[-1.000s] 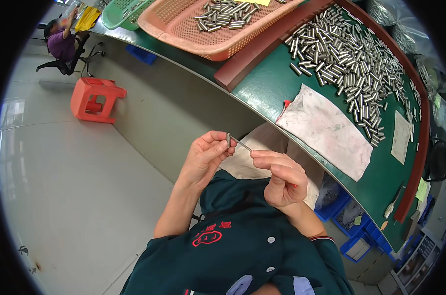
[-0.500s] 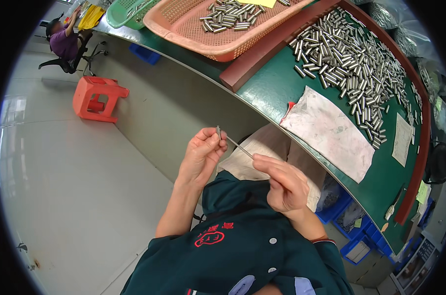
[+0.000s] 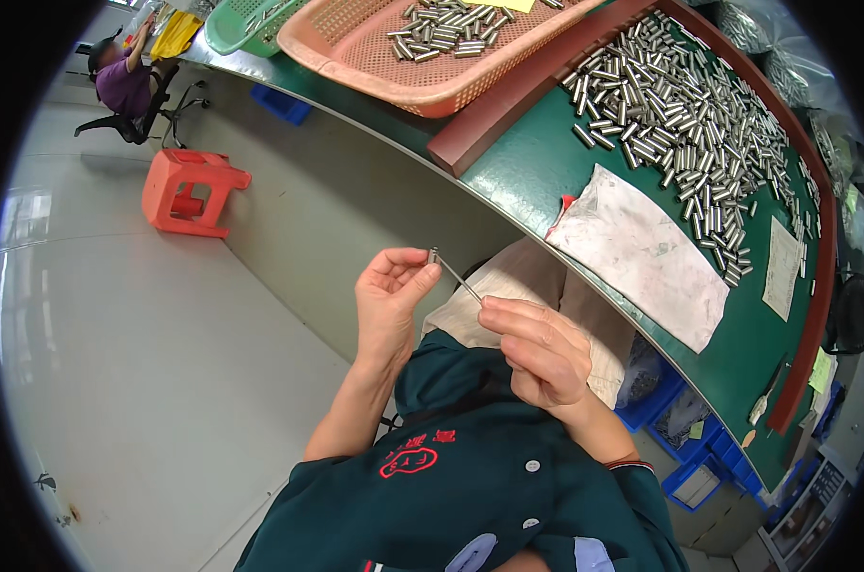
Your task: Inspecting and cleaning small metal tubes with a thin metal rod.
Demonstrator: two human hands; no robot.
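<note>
A small shiny metal cylinder [image 3: 434,255] is pinched between the thumb and fingers of my left hand [image 3: 386,296]. My right hand [image 3: 544,351] grips one end of a thin metal rod [image 3: 464,284]. The rod slants up and left to the cylinder; whether its tip is inside or only against it, I cannot tell. Both hands are above my lap, off the table's near edge. On the green tabletop [image 3: 508,186] to the right lies a large heap of similar metal cylinders [image 3: 689,143], with a stained white cloth [image 3: 641,262] in front of it.
A pink plastic basket [image 3: 355,71] with more cylinders stands at the far edge, beside a green basket [image 3: 224,29]. Reddish-brown rails [image 3: 479,138] border the heap. A paper slip [image 3: 782,272] lies at right. Blue bins [image 3: 691,484] sit below. A red stool [image 3: 179,176] and a seated person [image 3: 125,86] are far left.
My left hand has tipped slightly, and the cylinder has shifted a little to the right. My right hand has moved slightly left and up along with the rod, so the hands are closer together.
</note>
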